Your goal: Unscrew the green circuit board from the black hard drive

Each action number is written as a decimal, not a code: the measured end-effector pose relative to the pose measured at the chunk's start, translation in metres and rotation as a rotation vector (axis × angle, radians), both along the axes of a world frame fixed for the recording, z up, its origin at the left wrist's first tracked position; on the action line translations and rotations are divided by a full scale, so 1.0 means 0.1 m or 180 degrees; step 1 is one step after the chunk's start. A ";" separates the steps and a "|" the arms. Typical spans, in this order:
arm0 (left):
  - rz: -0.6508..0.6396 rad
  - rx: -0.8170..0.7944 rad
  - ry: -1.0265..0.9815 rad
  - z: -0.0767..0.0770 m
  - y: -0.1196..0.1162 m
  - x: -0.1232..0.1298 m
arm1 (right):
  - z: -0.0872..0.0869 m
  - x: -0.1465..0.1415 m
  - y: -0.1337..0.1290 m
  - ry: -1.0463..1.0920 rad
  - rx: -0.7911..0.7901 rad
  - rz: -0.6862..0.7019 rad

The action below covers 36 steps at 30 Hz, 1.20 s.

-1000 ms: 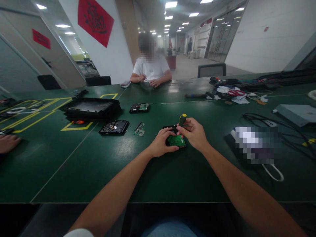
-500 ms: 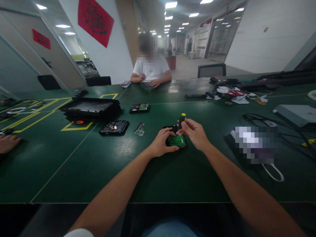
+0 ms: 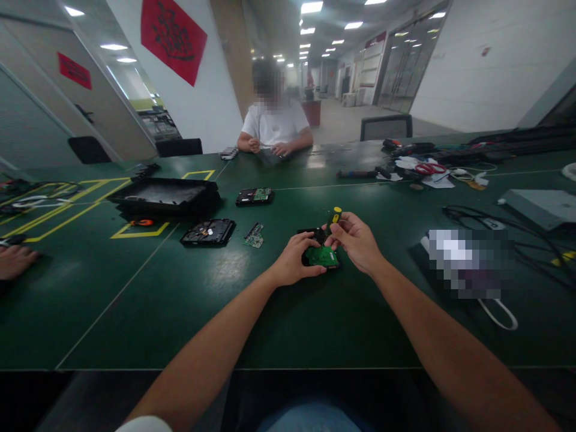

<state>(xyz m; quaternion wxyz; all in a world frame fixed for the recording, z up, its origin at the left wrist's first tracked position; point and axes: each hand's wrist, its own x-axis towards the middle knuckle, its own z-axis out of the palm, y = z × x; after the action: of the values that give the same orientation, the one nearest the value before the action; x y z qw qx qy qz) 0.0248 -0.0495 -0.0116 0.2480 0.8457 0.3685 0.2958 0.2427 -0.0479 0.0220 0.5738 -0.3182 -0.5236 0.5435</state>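
A hard drive with a green circuit board point(image 3: 322, 257) lies on the green table point(image 3: 288, 324) between my hands. My left hand point(image 3: 297, 259) grips its left side, thumb at the near edge and fingers at the far one. Above the drive, my right hand point(image 3: 355, 240) is closed round a screwdriver point(image 3: 334, 217) with a dark and yellow handle, its tip pointing down at the drive's far part. The tip itself is too small to make out. Left of them lie a loose circuit board point(image 3: 254, 236) and an opened drive point(image 3: 207, 232).
Another drive point(image 3: 254, 197) and stacked black trays point(image 3: 166, 198) lie farther back. A person point(image 3: 275, 129) sits opposite; another person's hand point(image 3: 17, 261) is at the left edge. Cables point(image 3: 535, 240), a grey box point(image 3: 540, 209) and scissors point(image 3: 431, 169) are on the right.
The screwdriver's handle has tilted slightly to the right, and my right hand has shifted a little with it. My left hand stays on the drive.
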 end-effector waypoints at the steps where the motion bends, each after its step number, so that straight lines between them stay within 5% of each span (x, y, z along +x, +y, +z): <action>1: -0.0006 -0.0005 -0.0008 0.00 0.00 0.00 | 0.00 0.00 0.00 0.0000 0.0027 -0.0010; 36: -0.0023 0.0054 -0.0017 -0.04 0.02 -0.01 | 0.18 0.00 -0.10 0.0544 -0.0193 0.0411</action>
<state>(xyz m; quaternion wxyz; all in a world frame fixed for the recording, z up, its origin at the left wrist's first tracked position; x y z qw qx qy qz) 0.0238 -0.0472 -0.0157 0.2429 0.8483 0.3623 0.3002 0.2425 -0.0581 0.0397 0.5703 -0.2534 -0.4754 0.6200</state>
